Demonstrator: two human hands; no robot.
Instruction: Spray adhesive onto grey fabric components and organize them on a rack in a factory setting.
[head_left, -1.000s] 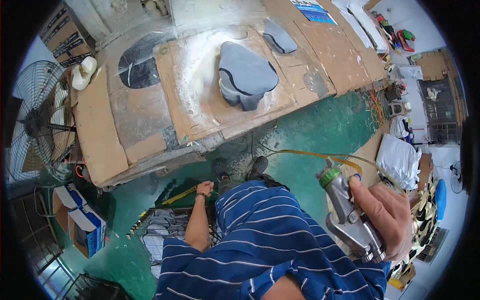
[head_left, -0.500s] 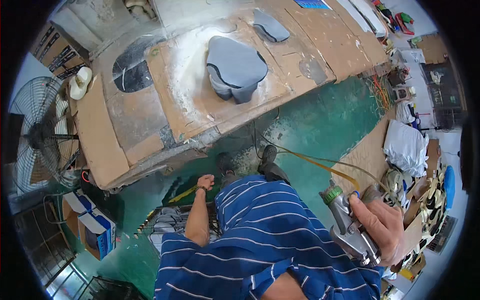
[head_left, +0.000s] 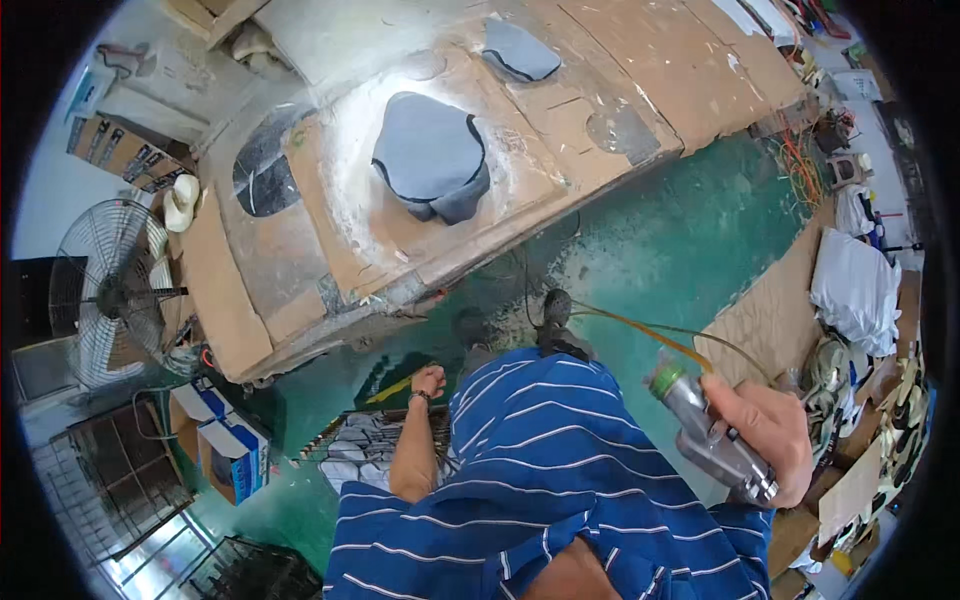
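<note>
My right hand (head_left: pixel 765 430) is wrapped round a metal spray gun (head_left: pixel 712 428) with a green collar, held out at the right of my body. A yellowish hose (head_left: pixel 655 332) runs from near this hand to the floor by my feet. My left hand (head_left: pixel 428 380) hangs low beside my left hip, its fingers curled in; nothing shows in them. A yellow strip (head_left: pixel 388 391) lies just beyond its wrist. On the cardboard-covered table (head_left: pixel 535 215) ahead sits a grey, rounded pad-like piece (head_left: pixel 430 145) with black edging, apart from both hands. A similar grey piece (head_left: pixel 522 50) lies farther back.
White residue surrounds the nearer grey piece. Left of the table stands a large fan (head_left: pixel 110 292). A crate of grey pieces (head_left: pixel 365 445) is beside my left arm, and an open box (head_left: pixel 225 440) is farther left. Bags (head_left: pixel 855 290) and heaped goods line the right wall.
The view has shifted, and the table with the grey pieces appears turned slightly. My right hand has tipped the spray gun, which now lies more slanted. My left hand still hangs low.
</note>
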